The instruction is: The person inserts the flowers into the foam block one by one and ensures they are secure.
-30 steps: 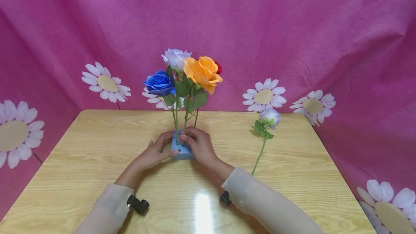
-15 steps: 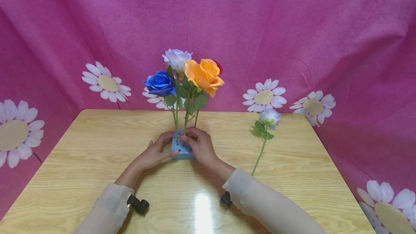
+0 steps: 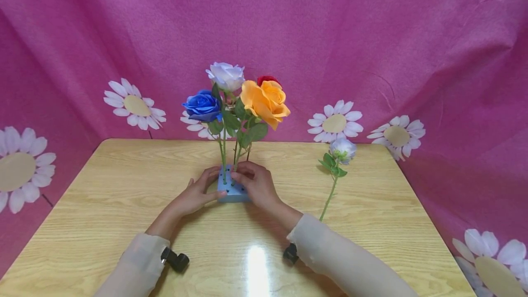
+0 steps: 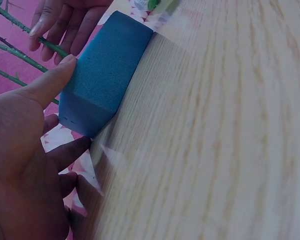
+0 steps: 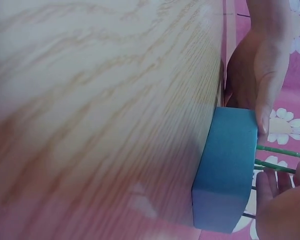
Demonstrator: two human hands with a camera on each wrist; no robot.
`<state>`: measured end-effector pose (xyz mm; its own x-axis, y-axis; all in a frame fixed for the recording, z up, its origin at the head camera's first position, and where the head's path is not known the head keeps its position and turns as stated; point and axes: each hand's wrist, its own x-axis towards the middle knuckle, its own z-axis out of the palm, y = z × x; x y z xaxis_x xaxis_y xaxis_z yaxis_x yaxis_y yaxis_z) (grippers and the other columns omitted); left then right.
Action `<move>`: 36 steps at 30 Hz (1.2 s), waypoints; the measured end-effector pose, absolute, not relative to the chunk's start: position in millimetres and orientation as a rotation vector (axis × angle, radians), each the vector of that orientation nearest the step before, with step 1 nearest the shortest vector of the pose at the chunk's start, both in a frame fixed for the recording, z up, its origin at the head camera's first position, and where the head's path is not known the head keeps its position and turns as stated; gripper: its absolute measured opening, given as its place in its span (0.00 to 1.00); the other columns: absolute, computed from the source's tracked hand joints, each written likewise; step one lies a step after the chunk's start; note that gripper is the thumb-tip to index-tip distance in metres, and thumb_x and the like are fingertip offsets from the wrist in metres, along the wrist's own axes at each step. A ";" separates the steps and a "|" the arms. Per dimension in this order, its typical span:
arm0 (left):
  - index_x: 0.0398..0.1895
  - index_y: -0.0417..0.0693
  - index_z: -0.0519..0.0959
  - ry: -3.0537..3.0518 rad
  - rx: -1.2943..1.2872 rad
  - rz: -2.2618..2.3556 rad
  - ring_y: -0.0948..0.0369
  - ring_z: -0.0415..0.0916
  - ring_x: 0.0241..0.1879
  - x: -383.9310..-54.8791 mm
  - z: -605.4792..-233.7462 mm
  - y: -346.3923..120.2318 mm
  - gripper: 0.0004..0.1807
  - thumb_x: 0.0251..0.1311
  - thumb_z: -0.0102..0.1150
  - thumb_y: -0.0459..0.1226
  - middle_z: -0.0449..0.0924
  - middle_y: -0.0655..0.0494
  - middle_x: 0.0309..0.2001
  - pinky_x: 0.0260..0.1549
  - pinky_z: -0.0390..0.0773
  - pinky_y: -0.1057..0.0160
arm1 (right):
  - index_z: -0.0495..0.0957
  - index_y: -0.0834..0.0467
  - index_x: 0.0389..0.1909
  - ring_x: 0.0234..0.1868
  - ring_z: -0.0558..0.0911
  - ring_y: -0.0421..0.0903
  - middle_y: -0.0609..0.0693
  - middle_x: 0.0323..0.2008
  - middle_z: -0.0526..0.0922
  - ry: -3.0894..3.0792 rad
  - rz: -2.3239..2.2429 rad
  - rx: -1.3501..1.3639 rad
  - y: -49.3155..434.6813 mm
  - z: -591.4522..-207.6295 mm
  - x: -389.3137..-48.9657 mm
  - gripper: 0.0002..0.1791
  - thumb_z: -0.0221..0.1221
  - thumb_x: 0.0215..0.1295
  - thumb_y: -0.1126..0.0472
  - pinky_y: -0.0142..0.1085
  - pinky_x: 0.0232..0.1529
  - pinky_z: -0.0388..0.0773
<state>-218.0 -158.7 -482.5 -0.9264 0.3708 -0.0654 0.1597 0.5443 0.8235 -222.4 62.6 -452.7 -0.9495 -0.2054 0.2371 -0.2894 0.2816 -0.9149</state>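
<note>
A blue foam block (image 3: 236, 198) with holes in its top sits on the table, several artificial roses standing in it. My left hand (image 3: 197, 197) holds its left side, thumb on the top edge and fingers along the side, as the left wrist view shows with the block (image 4: 110, 65). With thumb and fingers my right hand (image 3: 259, 188) pinches the green stem of the orange rose (image 3: 266, 103) low down, just above the block. That rose leans right. Around it stand a blue rose (image 3: 202, 106), a pale lilac rose (image 3: 226, 76) and a partly hidden red rose (image 3: 268, 79).
Another pale lilac flower (image 3: 342, 150) with a green stem lies on the wooden table (image 3: 371, 223), to the right of my right hand. A pink curtain (image 3: 264, 17) printed with daisies hangs behind the table and at both sides.
The orange rose's head has tilted right and slightly down, uncovering more of the red rose. My right hand has shifted slightly right with the stem. The left hand stays in place.
</note>
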 end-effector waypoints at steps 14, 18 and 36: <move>0.81 0.48 0.50 2.562 0.447 1.306 0.42 0.49 0.80 -217.2 -481.4 -158.9 0.47 0.69 0.64 0.52 0.58 0.37 0.79 0.71 0.24 0.27 | 0.87 0.57 0.47 0.44 0.89 0.44 0.50 0.41 0.91 -2.459 1.784 0.441 72.4 -452.2 -220.0 0.11 0.70 0.65 0.62 0.36 0.48 0.82; 0.81 0.47 0.50 2.560 0.456 1.307 0.41 0.48 0.80 -217.4 -480.9 -158.8 0.46 0.69 0.63 0.52 0.57 0.36 0.78 0.70 0.24 0.26 | 0.87 0.59 0.48 0.44 0.89 0.44 0.51 0.43 0.91 -2.433 1.802 0.466 78.6 -453.2 -219.8 0.11 0.70 0.65 0.64 0.32 0.46 0.82; 0.81 0.47 0.50 2.545 0.446 1.312 0.40 0.46 0.80 -218.7 -481.9 -159.0 0.47 0.69 0.64 0.52 0.56 0.36 0.79 0.70 0.22 0.27 | 0.85 0.67 0.50 0.49 0.88 0.51 0.57 0.47 0.89 -2.408 1.872 0.397 119.9 -456.0 -210.5 0.13 0.67 0.65 0.70 0.31 0.49 0.82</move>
